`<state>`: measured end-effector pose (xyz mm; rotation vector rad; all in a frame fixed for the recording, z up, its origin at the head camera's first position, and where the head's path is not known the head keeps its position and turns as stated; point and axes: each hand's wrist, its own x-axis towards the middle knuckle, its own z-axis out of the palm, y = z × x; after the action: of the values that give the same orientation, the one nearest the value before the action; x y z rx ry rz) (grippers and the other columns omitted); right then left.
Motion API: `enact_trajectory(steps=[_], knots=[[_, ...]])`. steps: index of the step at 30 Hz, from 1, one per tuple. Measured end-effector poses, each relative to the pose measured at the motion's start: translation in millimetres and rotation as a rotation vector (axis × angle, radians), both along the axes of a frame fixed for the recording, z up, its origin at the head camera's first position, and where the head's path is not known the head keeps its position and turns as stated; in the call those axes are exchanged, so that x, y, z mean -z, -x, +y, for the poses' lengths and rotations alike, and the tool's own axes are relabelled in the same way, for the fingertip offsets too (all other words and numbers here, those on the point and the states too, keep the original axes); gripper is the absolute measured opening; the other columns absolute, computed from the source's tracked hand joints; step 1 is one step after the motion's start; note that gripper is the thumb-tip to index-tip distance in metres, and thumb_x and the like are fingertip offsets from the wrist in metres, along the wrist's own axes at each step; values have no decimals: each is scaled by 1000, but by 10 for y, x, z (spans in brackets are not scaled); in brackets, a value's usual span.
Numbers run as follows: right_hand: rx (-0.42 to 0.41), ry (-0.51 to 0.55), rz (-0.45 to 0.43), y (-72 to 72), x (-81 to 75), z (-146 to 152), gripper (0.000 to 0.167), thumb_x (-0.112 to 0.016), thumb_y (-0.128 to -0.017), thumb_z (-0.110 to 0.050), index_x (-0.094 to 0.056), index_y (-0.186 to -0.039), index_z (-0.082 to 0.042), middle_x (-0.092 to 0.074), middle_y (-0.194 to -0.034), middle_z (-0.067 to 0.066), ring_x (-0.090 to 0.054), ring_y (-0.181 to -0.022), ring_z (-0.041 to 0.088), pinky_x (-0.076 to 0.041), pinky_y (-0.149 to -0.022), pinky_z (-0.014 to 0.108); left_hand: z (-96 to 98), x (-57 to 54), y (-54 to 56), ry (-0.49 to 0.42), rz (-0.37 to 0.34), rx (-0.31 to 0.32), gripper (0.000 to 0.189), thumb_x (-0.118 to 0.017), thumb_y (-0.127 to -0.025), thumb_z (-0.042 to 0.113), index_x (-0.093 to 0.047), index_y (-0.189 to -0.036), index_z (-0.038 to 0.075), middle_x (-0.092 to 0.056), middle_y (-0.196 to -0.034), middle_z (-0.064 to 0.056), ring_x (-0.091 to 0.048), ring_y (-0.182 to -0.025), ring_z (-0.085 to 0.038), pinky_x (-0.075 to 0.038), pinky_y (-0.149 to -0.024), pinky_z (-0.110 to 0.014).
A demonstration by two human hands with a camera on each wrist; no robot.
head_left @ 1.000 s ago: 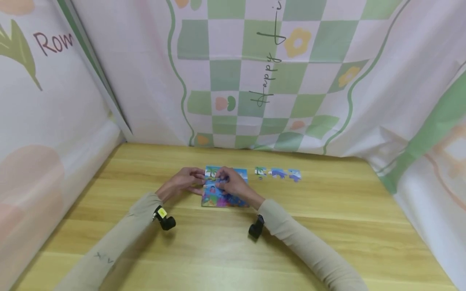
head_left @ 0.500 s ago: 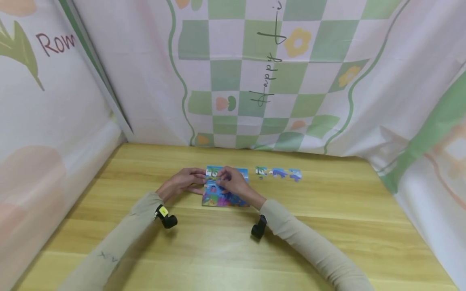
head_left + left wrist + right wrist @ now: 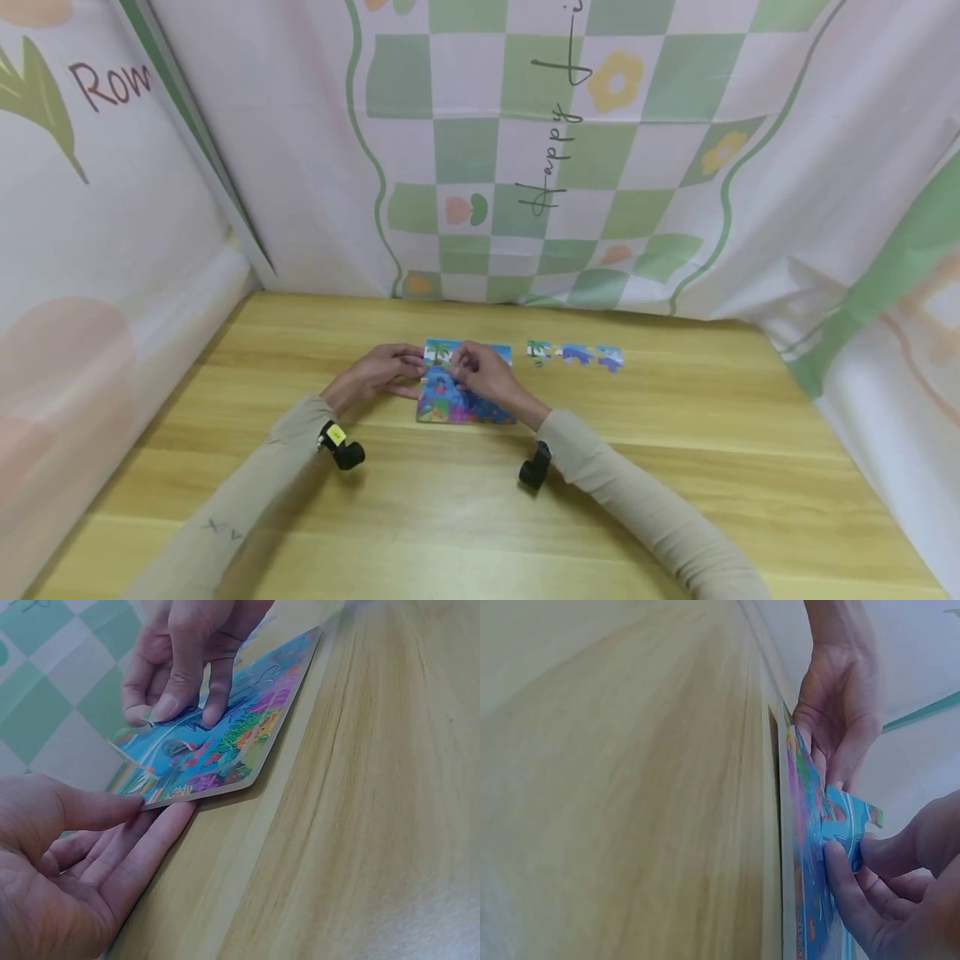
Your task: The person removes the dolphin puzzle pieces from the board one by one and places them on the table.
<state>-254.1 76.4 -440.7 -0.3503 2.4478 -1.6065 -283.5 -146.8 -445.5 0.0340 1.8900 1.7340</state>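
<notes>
A picture puzzle board [image 3: 431, 410] with a palm tree and a colourful underwater scene lies on the table in the head view. My left hand [image 3: 375, 373] holds its left edge; in the left wrist view the thumb [image 3: 101, 810] is at the top of the edge and fingers reach beneath it. Over the board, my right hand [image 3: 489, 379] pinches a blue puzzle piece [image 3: 847, 817] between thumb and fingers. That piece stands tilted against the board's face in the right wrist view. The right hand covers much of the picture in the head view.
To the right of the board lie several loose pieces: a palm-tree piece [image 3: 537, 349], a purple-blue piece [image 3: 576, 354] and another blue piece [image 3: 610, 357]. A checkered cloth [image 3: 525, 167] hangs behind the wooden table [image 3: 450, 517], and white cloth walls stand at both sides.
The right fingers have shifted slightly on the board, and the bluish area beside them looks different from before. The left hand keeps its hold on the edge. The loose pieces stay put.
</notes>
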Motion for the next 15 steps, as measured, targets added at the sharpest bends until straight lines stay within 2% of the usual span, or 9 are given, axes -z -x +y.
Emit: enact_trajectory(steps=[5, 9, 15], knots=[[-4, 71, -48, 25, 16, 13, 5, -61, -103, 1, -57, -103, -1, -58, -95, 8, -66, -83, 18, -69, -78, 31, -16, 8, 3, -7, -13, -2, 52, -57, -103, -5, -41, -153, -7, -58, -132, -20, -69, -97, -22, -68, -89, -38], [-34, 137, -81, 66, -1, 55, 5, -60, -104, 1, -57, -108, 3, -59, -97, 9, -66, -87, 21, -70, -79, 34, -13, 23, 22, -13, -14, 2, 53, -57, -103, -5, -41, -153, -6, -57, -135, -22, -69, -97, -22, -68, -90, -38], [-12, 177, -106, 120, -87, 129, 12, -63, -103, 1, -61, -112, 7, -66, -98, 11, -67, -82, 22, -70, -72, 38, -12, 44, 32, -25, -27, -5, 52, -57, -103, -6, -42, -153, -6, -57, -134, -20, -69, -98, -22, -68, -89, -38]])
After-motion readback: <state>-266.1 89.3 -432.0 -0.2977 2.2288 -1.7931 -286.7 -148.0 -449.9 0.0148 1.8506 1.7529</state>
